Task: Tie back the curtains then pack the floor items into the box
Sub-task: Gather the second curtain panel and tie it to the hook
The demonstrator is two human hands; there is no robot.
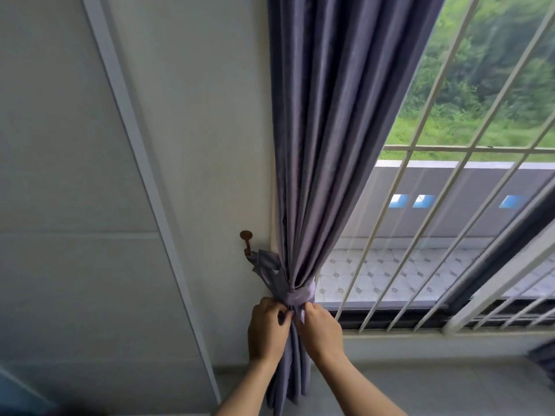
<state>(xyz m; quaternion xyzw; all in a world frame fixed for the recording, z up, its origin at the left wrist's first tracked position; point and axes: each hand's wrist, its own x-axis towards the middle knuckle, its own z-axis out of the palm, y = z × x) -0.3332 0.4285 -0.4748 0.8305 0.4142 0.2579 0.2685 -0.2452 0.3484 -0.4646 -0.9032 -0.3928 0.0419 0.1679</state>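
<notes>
Grip: left hand (268, 331) and right hand (320, 331) both pinch the ends of the tie-back (295, 296), fingers curled, just below the wrap.
Curtain (324, 163): gathered into one bundle beside the window (468, 187), cinched low down.
Tie-back: wrapped round the bundle, one end on the wall hook (247, 242); the knot looks unfinished.
Left to do: box and floor items are not in view, so packing seems not yet begun.
</notes>
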